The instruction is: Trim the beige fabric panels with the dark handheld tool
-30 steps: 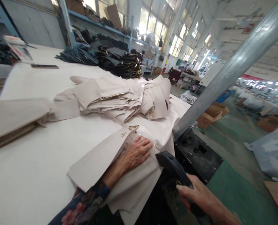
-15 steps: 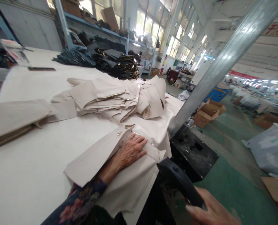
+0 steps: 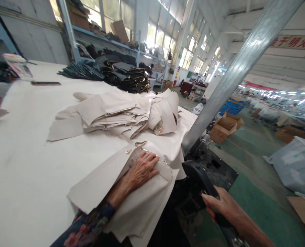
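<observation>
My left hand (image 3: 143, 168) lies flat, fingers stretched, on a beige bag panel (image 3: 147, 202) near its top edge, where a zipper seems to run. One flap of this panel folds out to the left beside my wrist, with a small gold-coloured metal clasp (image 3: 140, 143) at its upper end. My right hand (image 3: 219, 206) wraps round the handle of a black pistol-shaped hand tool (image 3: 199, 173), held up off the right side of the table. The tool's nose points toward the panel without touching it; its exact kind is unclear.
Beyond my left hand lies a heap of beige panels (image 3: 116, 111). Behind it are stacked black pieces with gold zippers (image 3: 126, 73). A phone (image 3: 46, 83) and a white tub (image 3: 20, 67) are at the far left. A slanted metal post (image 3: 227, 82) rises at the table's right edge.
My right hand has raised the black tool slightly. My left hand stays on the panel. The beige piece at the left has moved away toward the left edge of the view.
</observation>
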{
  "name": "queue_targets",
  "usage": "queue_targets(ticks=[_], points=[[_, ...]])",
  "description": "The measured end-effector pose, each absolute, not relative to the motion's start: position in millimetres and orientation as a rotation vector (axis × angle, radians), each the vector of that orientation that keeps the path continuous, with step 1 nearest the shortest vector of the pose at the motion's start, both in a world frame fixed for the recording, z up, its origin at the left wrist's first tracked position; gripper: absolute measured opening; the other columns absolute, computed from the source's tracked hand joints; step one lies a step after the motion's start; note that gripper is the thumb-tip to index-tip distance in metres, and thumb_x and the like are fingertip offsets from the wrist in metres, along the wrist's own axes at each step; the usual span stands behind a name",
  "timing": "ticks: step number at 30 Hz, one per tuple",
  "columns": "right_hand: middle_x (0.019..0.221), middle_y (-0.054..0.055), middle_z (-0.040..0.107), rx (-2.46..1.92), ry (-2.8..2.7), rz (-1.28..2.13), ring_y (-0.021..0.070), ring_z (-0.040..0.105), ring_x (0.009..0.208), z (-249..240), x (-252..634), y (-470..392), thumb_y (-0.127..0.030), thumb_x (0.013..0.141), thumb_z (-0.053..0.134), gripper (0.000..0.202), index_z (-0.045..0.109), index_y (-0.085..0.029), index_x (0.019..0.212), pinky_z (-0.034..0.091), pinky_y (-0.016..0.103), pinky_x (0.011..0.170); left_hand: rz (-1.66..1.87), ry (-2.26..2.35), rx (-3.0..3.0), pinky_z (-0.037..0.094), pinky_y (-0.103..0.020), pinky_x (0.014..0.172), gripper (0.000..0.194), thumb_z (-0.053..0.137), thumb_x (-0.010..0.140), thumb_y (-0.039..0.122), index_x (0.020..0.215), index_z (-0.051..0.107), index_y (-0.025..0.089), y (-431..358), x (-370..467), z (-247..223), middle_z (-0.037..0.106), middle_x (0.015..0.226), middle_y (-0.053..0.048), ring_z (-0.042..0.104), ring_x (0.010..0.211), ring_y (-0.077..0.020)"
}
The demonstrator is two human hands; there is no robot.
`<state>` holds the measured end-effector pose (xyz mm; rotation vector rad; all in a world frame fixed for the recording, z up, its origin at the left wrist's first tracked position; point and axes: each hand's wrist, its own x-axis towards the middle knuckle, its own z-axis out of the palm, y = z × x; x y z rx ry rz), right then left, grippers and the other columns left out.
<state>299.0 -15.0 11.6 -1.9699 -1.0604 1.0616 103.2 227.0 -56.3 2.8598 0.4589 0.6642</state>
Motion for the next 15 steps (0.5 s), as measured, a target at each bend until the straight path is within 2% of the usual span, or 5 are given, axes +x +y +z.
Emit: queue_targets(ticks=[4, 11, 15], points=[[0.048, -0.007, 0.045, -1.803, -0.951, 1.199, 0.0076, 0.042, 0.040, 17, 311, -41, -0.057, 0.079, 0.056, 0.042, 0.045, -0.017, 0.072, 0.041, 0.020, 0.041, 0.704, 0.455, 2.852, 0.031, -0.043, 0.103, 0.037, 0.058, 0.083, 0.033, 0.118, 0.053, 0.020, 227, 105, -58, 0.058, 0.111, -0.008, 0.051, 0.106, -0.0239], [0.060, -0.005, 0.044, -1.473, -0.840, 1.439, 0.0039, 0.038, 0.041, -3, 316, -50, -0.053, 0.073, 0.066, 0.041, 0.051, -0.015, 0.078, 0.043, 0.018, 0.039, 0.675, 0.461, 2.850, 0.031, -0.044, 0.104, 0.036, 0.052, 0.088, 0.034, 0.121, 0.052, 0.019, 225, 105, -54, 0.057, 0.112, -0.009, 0.050, 0.108, -0.0238], [0.057, -0.005, 0.043, -1.346, -0.906, 1.511, 0.0041, 0.038, 0.040, -16, 320, -35, -0.052, 0.071, 0.067, 0.042, 0.053, -0.013, 0.075, 0.042, 0.019, 0.038, 0.675, 0.463, 2.841, 0.032, -0.044, 0.103, 0.033, 0.052, 0.088, 0.034, 0.118, 0.053, 0.020, 224, 104, -50, 0.058, 0.111, -0.008, 0.051, 0.107, -0.0237]])
